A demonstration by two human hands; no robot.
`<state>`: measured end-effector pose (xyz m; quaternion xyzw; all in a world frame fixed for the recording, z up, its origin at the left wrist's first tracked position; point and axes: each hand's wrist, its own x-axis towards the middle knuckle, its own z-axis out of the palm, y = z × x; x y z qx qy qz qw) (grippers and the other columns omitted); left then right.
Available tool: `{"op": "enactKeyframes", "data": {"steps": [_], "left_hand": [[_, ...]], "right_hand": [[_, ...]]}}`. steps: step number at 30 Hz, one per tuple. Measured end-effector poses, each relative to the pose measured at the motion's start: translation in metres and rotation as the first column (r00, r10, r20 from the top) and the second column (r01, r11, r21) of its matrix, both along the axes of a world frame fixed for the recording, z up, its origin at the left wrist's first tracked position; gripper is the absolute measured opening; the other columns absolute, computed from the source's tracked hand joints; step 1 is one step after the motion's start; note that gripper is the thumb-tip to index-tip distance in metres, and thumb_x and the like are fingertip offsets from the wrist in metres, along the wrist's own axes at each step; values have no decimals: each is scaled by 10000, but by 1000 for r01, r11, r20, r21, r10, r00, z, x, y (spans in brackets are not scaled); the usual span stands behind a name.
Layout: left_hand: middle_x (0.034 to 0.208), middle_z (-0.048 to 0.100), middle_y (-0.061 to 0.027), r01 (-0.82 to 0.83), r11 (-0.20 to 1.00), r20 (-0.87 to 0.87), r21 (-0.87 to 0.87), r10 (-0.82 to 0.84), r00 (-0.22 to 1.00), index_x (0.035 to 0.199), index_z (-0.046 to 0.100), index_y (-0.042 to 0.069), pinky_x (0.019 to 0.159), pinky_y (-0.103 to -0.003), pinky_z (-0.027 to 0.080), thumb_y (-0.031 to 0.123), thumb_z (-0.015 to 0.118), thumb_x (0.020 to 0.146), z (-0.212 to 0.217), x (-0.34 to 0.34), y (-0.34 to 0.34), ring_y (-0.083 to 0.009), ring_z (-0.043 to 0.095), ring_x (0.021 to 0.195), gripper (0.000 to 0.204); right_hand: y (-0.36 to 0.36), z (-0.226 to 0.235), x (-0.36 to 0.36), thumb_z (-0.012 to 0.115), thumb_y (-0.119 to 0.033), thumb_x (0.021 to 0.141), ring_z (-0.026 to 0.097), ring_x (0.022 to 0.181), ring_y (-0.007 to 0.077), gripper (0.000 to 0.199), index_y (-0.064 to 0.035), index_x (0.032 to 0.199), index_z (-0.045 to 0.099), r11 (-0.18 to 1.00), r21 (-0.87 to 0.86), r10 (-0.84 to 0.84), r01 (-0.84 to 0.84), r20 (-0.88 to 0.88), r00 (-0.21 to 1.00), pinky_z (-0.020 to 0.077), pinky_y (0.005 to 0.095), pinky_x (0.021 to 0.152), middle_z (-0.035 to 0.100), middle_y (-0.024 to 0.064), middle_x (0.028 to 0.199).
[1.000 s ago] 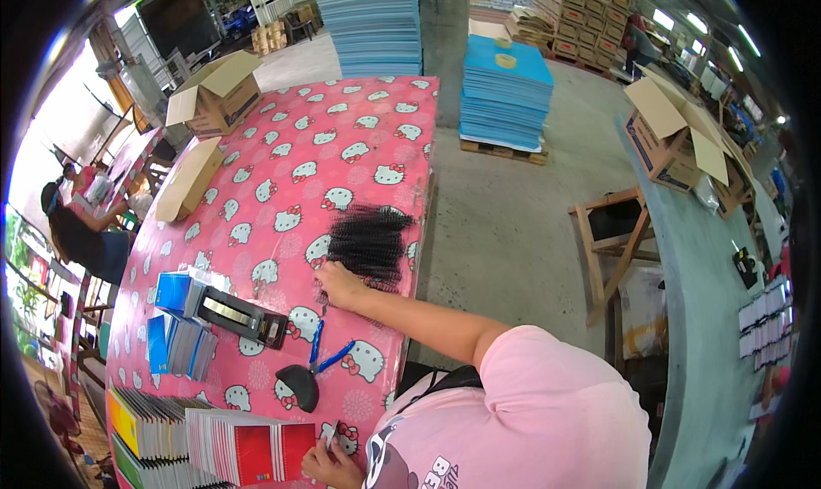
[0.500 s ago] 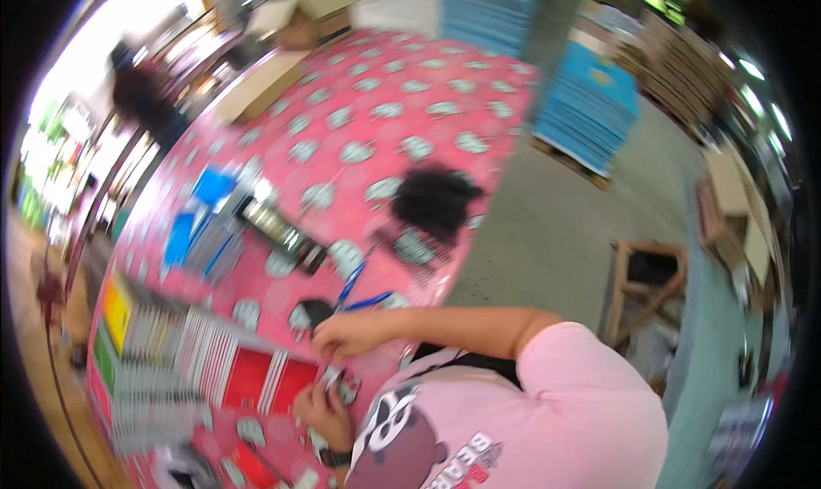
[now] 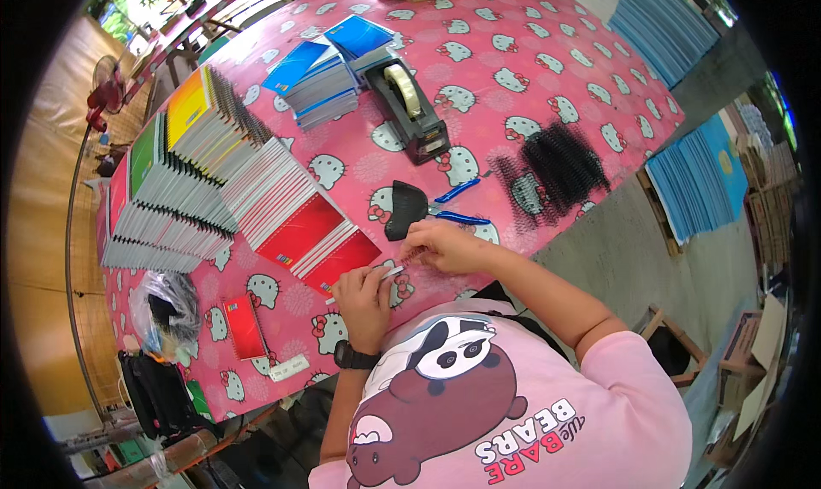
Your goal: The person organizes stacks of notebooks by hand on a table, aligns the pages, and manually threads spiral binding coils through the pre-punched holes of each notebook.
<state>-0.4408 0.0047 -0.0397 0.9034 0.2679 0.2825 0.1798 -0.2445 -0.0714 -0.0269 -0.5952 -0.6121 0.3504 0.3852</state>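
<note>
- While my left hand (image 3: 363, 297), lower centre of the frame, is clamped on a thin white-edged block (image 3: 391, 273), probably a notebook, my right fingertips (image 3: 412, 243) look pinched together on a short dark spiral coil (image 3: 414, 255);
- I judge the step as threading coil into binding edge; the next move calls for a steady left grip and a fine right-hand twist;
- the block lies under my left fingers, its visible end just beside the coil; whether they touch, I cannot tell;
- blue-handled pliers (image 3: 463, 218) lie near, above my right hand.
</note>
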Motion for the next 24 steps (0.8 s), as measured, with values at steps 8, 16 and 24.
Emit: {"op": "enactKeyframes", "data": {"steps": [8, 16, 24], "left_hand": [[876, 571, -112, 119, 993, 8, -17, -119, 993, 917, 638, 64, 768, -406, 367, 142, 648, 756, -5, 8, 1, -292, 518, 861, 178], [862, 554, -146, 126, 984, -62, 123, -120, 991, 915, 637, 31, 685, -429, 404, 197, 615, 804, -8, -5, 4, -326, 531, 820, 201], [847, 546, -140, 214, 969, -39, 127, -210, 977, 899, 625, 18, 657, -430, 407, 210, 620, 803, -17, 2, 13, -329, 530, 812, 215]], "right_hand": [[-2, -36, 2, 577, -116, 764, 587, 721, 304, 134, -28, 851, 628, 995, 104, -10, -1, 99, 995, 459, 395, 678, 620, 162, 800], [12, -20, -10, 573, -105, 766, 623, 680, 272, 120, -39, 850, 625, 992, 126, 3, -9, 54, 999, 474, 382, 607, 647, 122, 742], [6, -9, 0, 613, -182, 803, 629, 707, 275, 156, -47, 878, 629, 986, -51, 156, -159, -65, 986, 471, 389, 606, 650, 111, 749]]}}
